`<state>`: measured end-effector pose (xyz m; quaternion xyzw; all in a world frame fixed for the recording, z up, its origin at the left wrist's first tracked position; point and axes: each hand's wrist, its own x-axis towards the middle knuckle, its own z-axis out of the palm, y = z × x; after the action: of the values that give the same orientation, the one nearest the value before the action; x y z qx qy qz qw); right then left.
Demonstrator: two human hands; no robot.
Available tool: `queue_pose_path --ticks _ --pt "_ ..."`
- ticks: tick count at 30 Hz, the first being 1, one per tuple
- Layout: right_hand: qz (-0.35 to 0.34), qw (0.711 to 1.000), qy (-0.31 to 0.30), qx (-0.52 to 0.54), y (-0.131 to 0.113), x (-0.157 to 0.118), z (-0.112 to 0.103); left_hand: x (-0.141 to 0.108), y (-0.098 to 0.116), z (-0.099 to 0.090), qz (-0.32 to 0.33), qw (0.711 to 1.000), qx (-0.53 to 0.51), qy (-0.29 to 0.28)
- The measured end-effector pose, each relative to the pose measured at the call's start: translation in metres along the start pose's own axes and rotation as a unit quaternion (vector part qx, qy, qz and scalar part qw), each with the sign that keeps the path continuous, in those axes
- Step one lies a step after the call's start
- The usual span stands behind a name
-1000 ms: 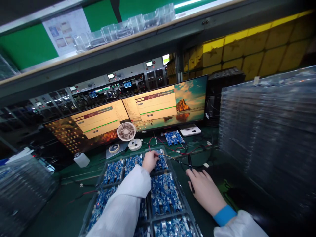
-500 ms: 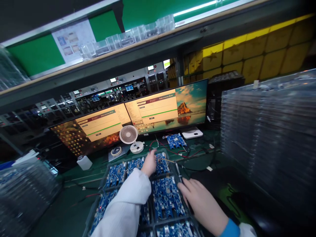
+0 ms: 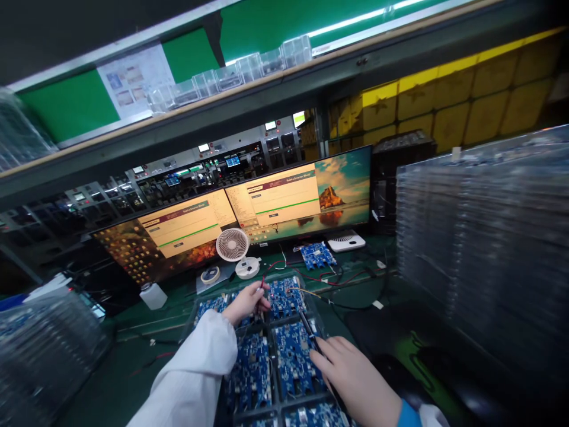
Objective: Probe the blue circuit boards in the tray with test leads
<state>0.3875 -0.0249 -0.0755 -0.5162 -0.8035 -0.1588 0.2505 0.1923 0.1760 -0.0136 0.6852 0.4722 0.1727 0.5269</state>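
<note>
A clear tray (image 3: 320, 308) in front of me holds several blue circuit boards (image 3: 291, 350). My left hand (image 3: 246, 301), in a white sleeve, is over the tray's far-left boards and pinches the end of a thin red wire (image 3: 263, 281). My right hand (image 3: 353, 375) hovers over the tray's right side, with its fingers on a slim black probe (image 3: 311, 332) whose tip points at a middle board. A thin yellow wire (image 3: 306, 292) crosses the far right board. Another blue board (image 3: 316, 254) lies alone behind the tray, with red and black leads running to it.
Two wide monitors (image 3: 284, 198) stand at the back, with a small white fan (image 3: 232, 244), a tape roll (image 3: 208, 274), a white bottle (image 3: 152, 295) and a white box (image 3: 345, 240) before them. Tall stacks of clear trays rise at the right (image 3: 480, 237) and left (image 3: 40, 350). A shelf (image 3: 249, 101) hangs overhead.
My left hand has drawn back to the left from the far right board, with the red wire in its fingers. My right hand has moved left from the mat onto the tray with the probe.
</note>
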Motion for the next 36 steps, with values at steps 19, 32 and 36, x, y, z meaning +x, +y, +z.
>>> queue_pose_path --ticks 19,32,36 --pt "0.008 0.997 -0.063 0.032 0.005 -0.001 0.004 0.015 0.087 -0.006 0.133 0.988 -0.048 -0.065" --pt "0.000 0.996 -0.076 0.053 0.005 -0.003 0.006 0.083 0.171 -0.018 0.232 0.924 0.274 0.134" --pt "0.003 0.996 -0.073 0.055 0.005 -0.001 0.006 0.090 0.116 -0.013 0.180 0.903 0.332 0.204"
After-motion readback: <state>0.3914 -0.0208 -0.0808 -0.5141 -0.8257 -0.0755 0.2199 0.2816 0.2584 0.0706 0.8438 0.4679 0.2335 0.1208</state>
